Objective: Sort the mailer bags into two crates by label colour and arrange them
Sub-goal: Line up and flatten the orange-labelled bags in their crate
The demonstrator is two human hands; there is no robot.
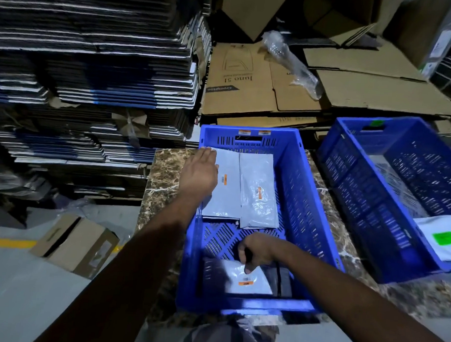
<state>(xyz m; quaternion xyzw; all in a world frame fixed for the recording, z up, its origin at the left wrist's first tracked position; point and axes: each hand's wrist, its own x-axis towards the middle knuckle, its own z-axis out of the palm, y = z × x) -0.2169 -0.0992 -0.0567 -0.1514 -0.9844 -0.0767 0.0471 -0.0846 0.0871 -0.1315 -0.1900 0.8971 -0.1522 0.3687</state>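
Left hand [199, 172] flat on orange-label mailer [225, 186]; right hand [254, 251] pinching another orange-label mailer [248, 278], likely to slip askew if released

Two blue perforated plastic crates are sitting side by side on a brown marbled stone counter [165, 173]. The left crate [303, 200] is holding three grey plastic mailer bags: two [257, 195] lying side by side at its far end, one [248, 280] at its near end. The right crate [353, 176] is holding another [438, 239].

One head-worn wide camera looks steeply down, close over the blue crate [303, 200].
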